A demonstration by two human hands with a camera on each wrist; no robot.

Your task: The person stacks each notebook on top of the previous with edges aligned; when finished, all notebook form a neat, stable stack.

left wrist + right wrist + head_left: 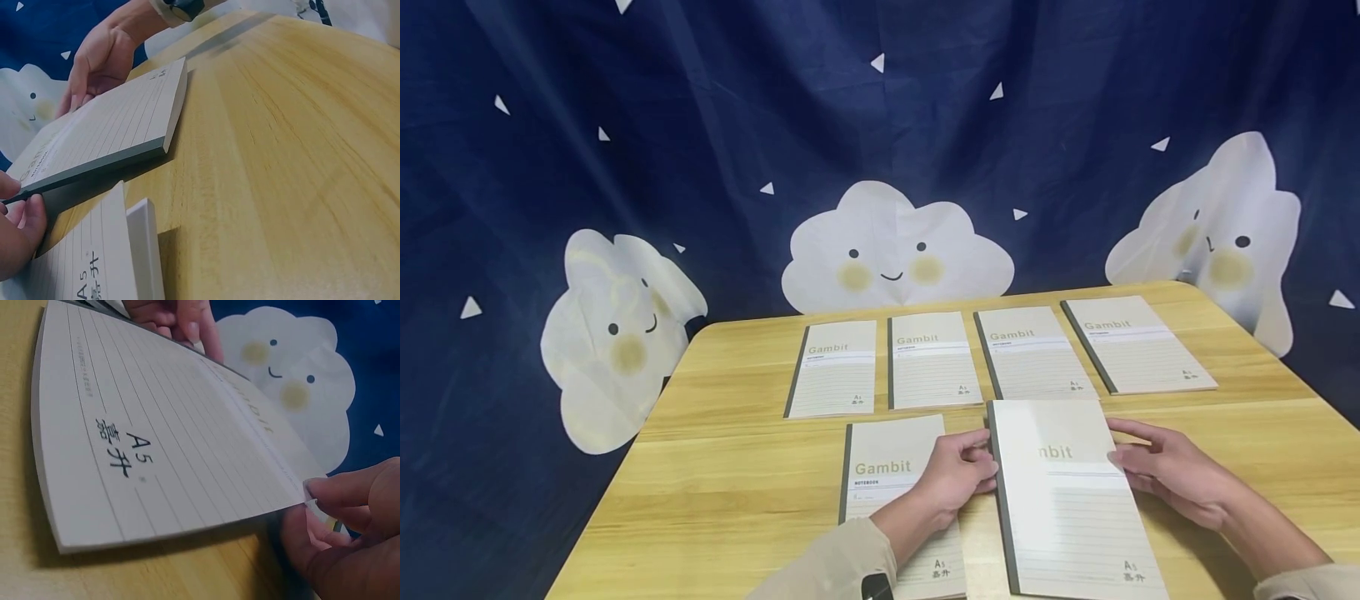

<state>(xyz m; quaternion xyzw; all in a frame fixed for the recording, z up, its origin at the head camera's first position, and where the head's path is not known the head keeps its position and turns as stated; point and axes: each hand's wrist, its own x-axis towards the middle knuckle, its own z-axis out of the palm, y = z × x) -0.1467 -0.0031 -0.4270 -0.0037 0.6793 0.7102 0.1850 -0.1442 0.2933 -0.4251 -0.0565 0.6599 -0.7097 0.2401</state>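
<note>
From the head view, I hold a pale cream, grey-spined "Gambit" paper notebook (pixel 1063 492) at about five o'clock on the light wooden desk (pixel 737 467). My left hand (pixel 958 475) pinches its spine edge at nine o'clock of the cover, and my right hand (pixel 1165 467) grips the opposite edge at three o'clock. A second matching cream notebook (pixel 887 475) lies flat just beside it, partly under my left wrist. Four more cream notebooks (pixel 1000 354) sit in a row toward twelve o'clock, each apart from its neighbour. A dark blue curtain printed with smiling white clouds (pixel 895 250) hangs behind the desk.

In the left wrist view, the held notebook (pixel 106 134) is tilted, its spine side lifted off the desk (pixel 281 156) while its far edge seems lower. My left fingers (pixel 22 219) pinch the grey spine, and my right hand (pixel 100 59) holds the far side. The flat notebook (pixel 94 256) lies at seven o'clock.

In the right wrist view, my right fingertips (pixel 337 500) clasp the cover's edge of the notebook (pixel 156 437), thumb on top, and the left fingers (pixel 181 322) show at twelve o'clock.

I judge the step goes best if I keep both grips even, so the covers stay closed, and square the spine with the neighbouring notebook before lowering it flat.
</note>
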